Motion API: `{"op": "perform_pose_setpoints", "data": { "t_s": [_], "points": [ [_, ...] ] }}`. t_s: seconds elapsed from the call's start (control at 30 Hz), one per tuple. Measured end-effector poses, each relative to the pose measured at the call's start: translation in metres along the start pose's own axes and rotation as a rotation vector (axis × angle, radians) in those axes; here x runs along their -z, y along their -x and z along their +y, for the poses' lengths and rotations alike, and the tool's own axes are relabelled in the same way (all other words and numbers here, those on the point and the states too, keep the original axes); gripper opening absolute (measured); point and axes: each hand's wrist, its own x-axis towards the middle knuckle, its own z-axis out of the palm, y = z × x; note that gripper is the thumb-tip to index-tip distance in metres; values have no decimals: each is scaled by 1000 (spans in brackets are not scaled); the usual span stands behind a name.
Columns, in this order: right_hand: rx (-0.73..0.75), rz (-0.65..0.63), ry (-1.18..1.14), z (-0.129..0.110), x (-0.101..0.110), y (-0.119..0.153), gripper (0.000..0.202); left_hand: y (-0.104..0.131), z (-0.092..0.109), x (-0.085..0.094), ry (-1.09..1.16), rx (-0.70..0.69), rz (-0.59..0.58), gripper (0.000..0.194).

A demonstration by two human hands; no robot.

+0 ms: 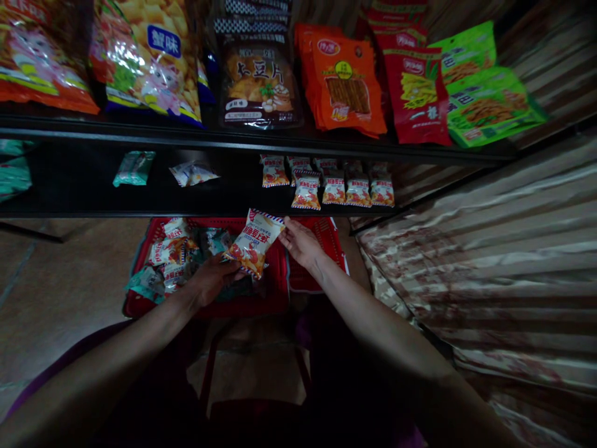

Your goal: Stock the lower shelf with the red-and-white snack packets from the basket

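Observation:
Between my two hands is a white and orange snack bag, tilted above the red basket. My left hand grips its lower left corner, with the fingers partly hidden. At the upper right corner, my right hand pinches the bag's edge. Below, the red basket holds more white and orange bags and teal packets. On the lower shelf, just beyond my hands, similar small bags stand in rows toward the right.
A teal packet and a white packet lie on the lower shelf. Its upper neighbour carries larger snack bags. A second red basket sits at right, near a pleated patterned curtain.

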Motion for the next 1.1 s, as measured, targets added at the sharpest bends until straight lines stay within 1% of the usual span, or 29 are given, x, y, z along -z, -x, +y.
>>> {"op": "perform_pose_setpoints", "data": {
  "t_s": [0.1, 0.2, 0.27, 0.3, 0.4, 0.47, 0.53, 0.57, 0.6, 0.67, 0.77, 0.87, 0.9, 0.97, 1.03, 1.1],
  "points": [
    [-126, -64, -35, -2, -3, 5, 18, 1, 2, -4, 39, -1, 22, 17],
    [-267, -168, -10, 2, -6, 12, 20, 1, 3, -9, 33, -28, 54, 19],
    [-319, -225, 11, 6, -9, 17, 22, 1, 2, -13, 10, -56, 48, 21],
    [-321, -243, 16, 9, -11, 19, 22, 1, 1, -14, -3, -66, 36, 21],
    [-257, -244, 21, 14, -14, 23, 26, -2, -2, -13, -76, -74, 19, 19],
    [-192, -219, 37, 17, -14, 22, 29, -6, -1, -10, -177, -127, 68, 28],
    [-130, -189, 66, 19, -14, 21, 33, -9, 2, -7, -328, -277, 155, 45],
    [-101, -173, 84, 20, -13, 20, 34, -10, 4, -5, -406, -374, 189, 51],
    [-76, -157, 104, 22, -13, 20, 36, -10, 6, -5, -475, -467, 207, 53],
    [-42, -125, 155, 25, -13, 19, 39, -8, 11, -7, -588, -590, 190, 48],
    [1, -110, 234, 28, -15, 22, 40, -1, 15, -13, -740, -676, 130, 38],
    [46, -140, 296, 28, -19, 27, 41, 2, 14, -17, -859, -754, 88, 41],
    [61, -156, 312, 28, -21, 29, 41, 2, 12, -18, -871, -758, 74, 44],
    [86, -207, 329, 27, -23, 32, 40, 1, 10, -19, -852, -715, 56, 51],
    [95, -256, 326, 25, -23, 35, 39, 1, 9, -21, -777, -621, 51, 61],
    [89, -298, 310, 23, -22, 37, 39, 2, 10, -23, -633, -505, 8, 68]
  ]
}}
